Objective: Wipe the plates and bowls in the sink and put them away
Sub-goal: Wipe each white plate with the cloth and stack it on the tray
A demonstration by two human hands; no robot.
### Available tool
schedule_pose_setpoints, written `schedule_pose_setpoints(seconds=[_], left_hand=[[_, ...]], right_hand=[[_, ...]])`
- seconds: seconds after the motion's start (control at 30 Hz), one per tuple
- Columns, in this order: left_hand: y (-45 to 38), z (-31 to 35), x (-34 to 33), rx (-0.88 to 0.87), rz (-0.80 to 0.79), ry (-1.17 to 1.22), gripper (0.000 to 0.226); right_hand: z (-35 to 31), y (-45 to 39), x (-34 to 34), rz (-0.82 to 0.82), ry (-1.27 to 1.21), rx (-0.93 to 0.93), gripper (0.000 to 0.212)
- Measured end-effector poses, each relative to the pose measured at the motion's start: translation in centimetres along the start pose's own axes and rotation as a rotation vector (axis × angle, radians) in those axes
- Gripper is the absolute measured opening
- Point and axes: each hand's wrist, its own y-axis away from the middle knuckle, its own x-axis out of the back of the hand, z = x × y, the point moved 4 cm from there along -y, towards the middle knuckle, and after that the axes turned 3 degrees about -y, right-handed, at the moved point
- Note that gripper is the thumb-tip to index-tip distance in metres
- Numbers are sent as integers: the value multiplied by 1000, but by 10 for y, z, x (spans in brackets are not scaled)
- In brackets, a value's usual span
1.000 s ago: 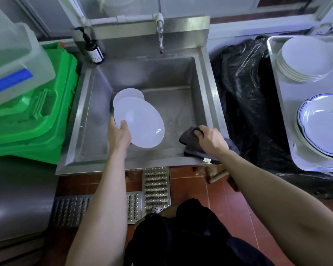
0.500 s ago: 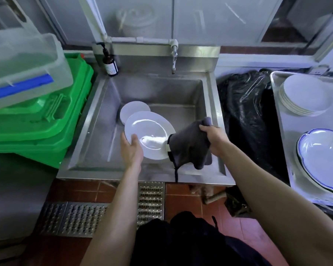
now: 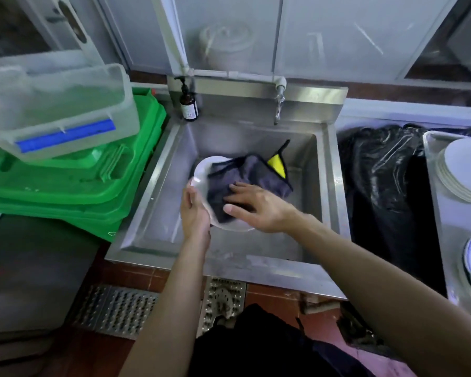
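plates in sink (image 3: 326, 170): 1 visible, maybe more | cloth (image 3: 245, 178): 1 | hands: 2

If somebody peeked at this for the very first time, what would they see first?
Probably the two hands in the middle over the steel sink: the left hand holds a white plate by its edge while the right hand presses a grey cloth with a yellow corner onto it. Next, the bright green crates stacked at the left.

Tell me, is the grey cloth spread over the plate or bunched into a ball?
Mostly spread. The grey cloth lies loosely over the plate, rumpled, with a yellow corner showing; the right hand presses it with straight fingers.
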Motion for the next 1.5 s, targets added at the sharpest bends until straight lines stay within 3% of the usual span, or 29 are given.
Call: schedule_pose_setpoints(seconds=[0.1,0.2,0.4,0.5,0.6,0.67,0.77,0.9,1.03,1.17,1.23,1.3,1.37,1.5], left_hand=[[-15,2,5,-14,-11,-61,44],[-37,6,5,-31,-35,-80,54],[-61,29,8,-107,-130,-53,45],[-61,43,0,-138,-238,-123,49],[-55,62,-3,-226,-329,-177,43],[-55,67,2,-214,-368,-148,40],[-62,73,10,-208,-418,-189,38],[-64,87,8,-306,-441,-295,35],[-70,84,7,-131,-431,-174,40],[-88,93,13,-102,-279,-28,28],[-92,101,13,-167,-117,43,30],[-88,105,4,-193,23,83,37],[-80,107,-7,-213,0,41,45],[-108,110,0,-108,-215,-220,44]], right_hand=[[26,-31,-16,113,170,-116,75],[28,-54,-32,54,314,-233,85],[19,-61,-48,14,284,5,79],[32,-90,-17,171,285,-169,87],[42,-116,12,294,125,-430,94],[43,-122,26,351,78,-484,84],[36,-126,36,404,109,-365,79],[1,-138,46,239,139,-68,77],[7,-150,66,262,182,-149,73],[38,-130,76,378,-168,-445,58],[43,-111,56,463,-557,-617,44],[32,-102,14,502,-1090,-676,37],[22,-97,-16,596,-1427,-647,34],[42,-77,-6,729,-1353,-632,27]])
